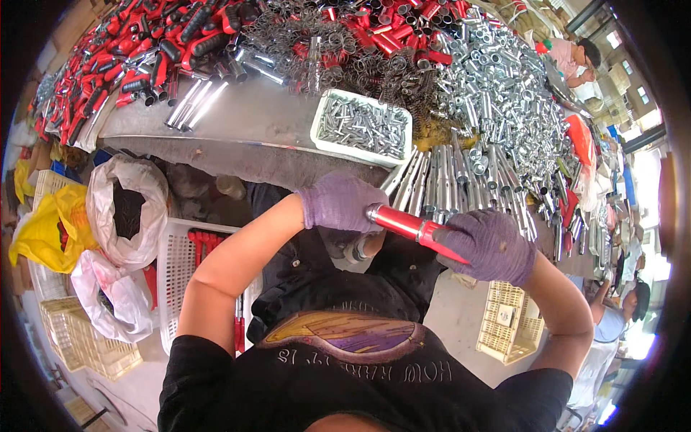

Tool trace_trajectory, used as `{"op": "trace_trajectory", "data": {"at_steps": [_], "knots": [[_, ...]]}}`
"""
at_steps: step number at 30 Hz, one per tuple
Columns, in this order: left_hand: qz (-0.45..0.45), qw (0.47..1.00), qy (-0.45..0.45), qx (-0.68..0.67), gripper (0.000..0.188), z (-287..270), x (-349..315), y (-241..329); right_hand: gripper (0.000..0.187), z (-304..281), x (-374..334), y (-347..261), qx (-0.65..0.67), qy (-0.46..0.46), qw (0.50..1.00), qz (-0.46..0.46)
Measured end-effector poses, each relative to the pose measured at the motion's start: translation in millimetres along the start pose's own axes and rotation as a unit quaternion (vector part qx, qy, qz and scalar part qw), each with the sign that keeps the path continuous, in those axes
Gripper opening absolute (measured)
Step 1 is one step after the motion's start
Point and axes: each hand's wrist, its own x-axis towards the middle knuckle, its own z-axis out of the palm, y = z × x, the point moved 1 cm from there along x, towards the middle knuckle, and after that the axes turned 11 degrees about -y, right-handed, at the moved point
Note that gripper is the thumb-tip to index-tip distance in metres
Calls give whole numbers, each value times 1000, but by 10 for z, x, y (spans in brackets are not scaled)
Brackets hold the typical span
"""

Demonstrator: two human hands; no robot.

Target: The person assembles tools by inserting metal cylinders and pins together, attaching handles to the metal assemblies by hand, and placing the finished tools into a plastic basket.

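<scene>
Between my two hands, in front of my chest, is a red tool handle (pixel 407 225) with a shiny metal collar, slanting down to the right. My left hand (pixel 343 203), in a purple knit glove, closes round its silver end. My right hand (pixel 489 246), gloved alike, wraps the other end, where a red tip shows below the fingers. Just beyond the hands lies a row of slim silver metal tubes (pixel 446 176) on the bench. A white tray (pixel 314 132) full of small metal pins stands at the bench's near edge.
Red-and-black handles (pixel 191 32) are heaped at the far left, springs (pixel 288 43) in the middle, silver sleeves (pixel 497 79) at the right. White crate (pixel 173 281), sacks (pixel 126 209) and a yellow bag (pixel 50 230) stand left; a cream basket (pixel 507 320) right. Other people sit farther right.
</scene>
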Motion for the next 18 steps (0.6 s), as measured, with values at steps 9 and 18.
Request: {"op": "trace_trajectory", "data": {"at_steps": [9,18], "knots": [[-33,960,154,231,25,85,72,23,35,243,-245,37,481,68,854,186],[-8,956,197,218,26,195,-14,-229,64,576,-197,3,523,-65,821,219]]}}
